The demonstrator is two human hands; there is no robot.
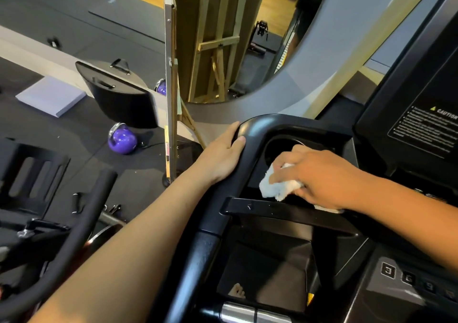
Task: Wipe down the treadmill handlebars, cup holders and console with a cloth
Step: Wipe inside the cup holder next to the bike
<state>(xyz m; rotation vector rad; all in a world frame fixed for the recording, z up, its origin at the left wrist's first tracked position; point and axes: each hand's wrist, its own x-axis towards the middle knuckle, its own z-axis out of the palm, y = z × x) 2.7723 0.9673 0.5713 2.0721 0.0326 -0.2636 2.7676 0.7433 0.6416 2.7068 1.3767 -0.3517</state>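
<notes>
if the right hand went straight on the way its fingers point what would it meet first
Probably the inner wall of the black handlebar, with the cloth it holds touching before the right hand does; the left hand grips that bar just beyond. Depth is hard to judge.

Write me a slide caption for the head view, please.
The right hand holds a white cloth at the cup holder; the left hand holds the handlebar.

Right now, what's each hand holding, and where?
Right hand grips the bunched white cloth around its middle; left hand holds the black handlebar at its corner.
</notes>
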